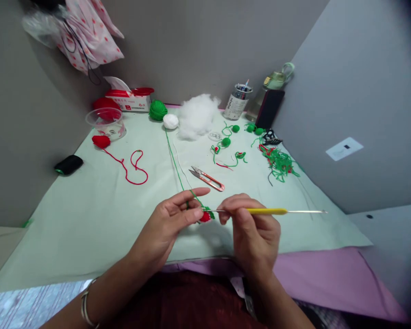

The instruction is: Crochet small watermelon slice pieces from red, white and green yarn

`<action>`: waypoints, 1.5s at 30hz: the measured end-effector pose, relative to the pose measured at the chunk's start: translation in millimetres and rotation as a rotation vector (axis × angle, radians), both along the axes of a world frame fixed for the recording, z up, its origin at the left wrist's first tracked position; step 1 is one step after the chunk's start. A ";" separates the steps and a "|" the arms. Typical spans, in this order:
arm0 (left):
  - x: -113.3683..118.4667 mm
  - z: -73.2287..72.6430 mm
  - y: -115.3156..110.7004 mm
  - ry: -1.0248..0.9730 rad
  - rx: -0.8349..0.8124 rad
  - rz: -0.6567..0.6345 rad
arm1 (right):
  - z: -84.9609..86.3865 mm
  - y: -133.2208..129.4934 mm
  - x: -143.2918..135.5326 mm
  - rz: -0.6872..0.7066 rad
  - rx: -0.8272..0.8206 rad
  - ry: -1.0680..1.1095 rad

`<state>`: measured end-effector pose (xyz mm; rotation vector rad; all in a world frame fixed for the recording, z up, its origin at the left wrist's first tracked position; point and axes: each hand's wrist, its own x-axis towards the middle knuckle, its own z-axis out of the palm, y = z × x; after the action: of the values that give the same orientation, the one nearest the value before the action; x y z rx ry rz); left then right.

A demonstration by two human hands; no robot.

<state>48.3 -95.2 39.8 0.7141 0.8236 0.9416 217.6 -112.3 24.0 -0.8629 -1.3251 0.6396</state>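
My left hand (169,219) pinches a small red and green crochet piece (205,216) between thumb and fingers. Green yarn (174,157) runs from the table over its raised index finger down to the piece. In my right hand (255,228) is a crochet hook (267,211) with a yellow handle and a metal tip at each end. Its left tip meets the top of the crochet piece; whether a loop sits on it is too small to tell. Just beyond the hands lie orange-handled thread snips (208,178).
White stuffing (198,115), a green yarn ball (158,110) and a white one (171,121) sit at the back. Yarn scraps (282,163) lie right, near a phone (270,108) and pen can (238,103). A plastic tub (106,123) and black spool (69,165) stand left.
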 end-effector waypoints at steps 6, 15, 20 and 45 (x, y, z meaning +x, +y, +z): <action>6.0 -3.5 -4.3 0.045 0.095 0.053 | 0.9 -0.2 -6.9 -0.001 0.021 -0.118; 7.4 -3.5 -0.4 -0.193 -0.150 -0.047 | -8.0 0.6 0.3 -0.086 0.050 -0.175; 5.2 -5.4 -0.7 -0.050 -0.021 0.025 | -1.4 5.6 -4.3 0.126 -0.119 0.092; -2.4 -3.9 2.6 -0.202 -0.056 -0.188 | 4.2 12.0 2.9 0.337 -0.434 0.555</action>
<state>46.0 -92.6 35.9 0.6249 0.5918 0.8030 220.6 -100.3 28.2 -0.7272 -0.8349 1.3600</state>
